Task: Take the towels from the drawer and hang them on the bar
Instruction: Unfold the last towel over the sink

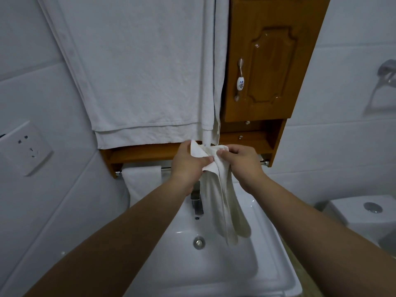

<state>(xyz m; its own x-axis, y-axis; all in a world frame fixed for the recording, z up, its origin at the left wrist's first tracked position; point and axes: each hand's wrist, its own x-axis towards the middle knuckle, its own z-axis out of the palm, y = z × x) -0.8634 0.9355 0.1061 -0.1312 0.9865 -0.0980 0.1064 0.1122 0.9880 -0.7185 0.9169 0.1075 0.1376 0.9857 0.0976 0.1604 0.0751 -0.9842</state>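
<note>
1. Two grips on one cream towel. My left grip pinches the bunched top edge, thumb across the front. My right grip pinches the same bunch just beside it, thumbs nearly touching. Neither is spread.
2. Towel position: the top is wadded between the grips and the rest hangs in a narrow fold straight below them, over the sink. Its tail is just right of the faucet. It is not on the bar yet.
3. Bar runs just behind the grips, under the wooden cabinet. A free stretch shows left of my left grip. Further left a white towel is already hung.
4. Step in hand, my read: opening out the top edge before draping.
5. To do it well, slide the grips apart along the hem until it lies flat with no twist, finishing with a pinch at each corner.
6. Then lift it over the bar and let about half drop behind. Keep it off the white towel, and keep the tail clear of the faucet.
7. Pose: both forearms reach forward and converge, wrists about level, backs of the hands toward me, fingers curled in.
8. Watch the big towels: they end right above the grips, so there's a snag risk on the lift.
</note>
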